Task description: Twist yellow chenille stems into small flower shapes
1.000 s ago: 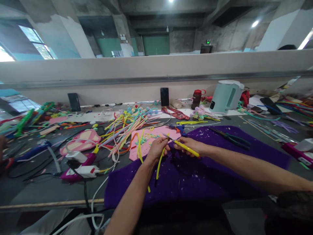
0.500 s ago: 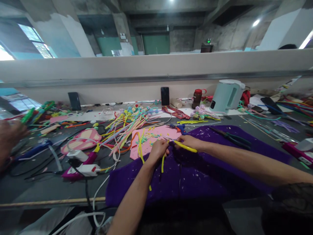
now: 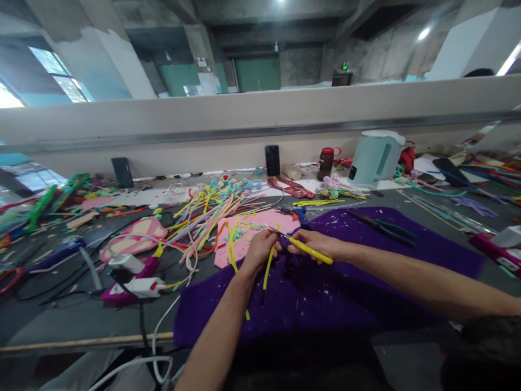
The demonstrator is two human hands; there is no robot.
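Note:
My left hand (image 3: 259,251) pinches a yellow fuzzy craft stem (image 3: 268,267) that hangs below the fingers, with a short end sticking up above them. In my right hand (image 3: 312,243) is a yellow-handled tool (image 3: 313,251) with slim metal tips. Its tips reach to the left hand's fingertips, beside the stem's upper end; I cannot tell whether it is scissors or pliers. Both hands are over a purple cloth (image 3: 325,296). More yellow stems (image 3: 231,244) lie left of my left hand, across a pink foam sheet (image 3: 222,255) strewn with small cut bits.
Long-nosed pliers (image 3: 382,226) rest on the cloth at right. Behind lie bundled coloured stems (image 3: 215,209), a phone (image 3: 272,161), a bottle (image 3: 325,164) and a kettle (image 3: 372,158). Power strips (image 3: 130,290) and white cables (image 3: 160,320) are at left, near a glue gun (image 3: 57,255).
The yellow-handled tool has turned, its tips now crossing by the left fingertips, and the stem's upper end shows. Another person's hand at the far left has left the view.

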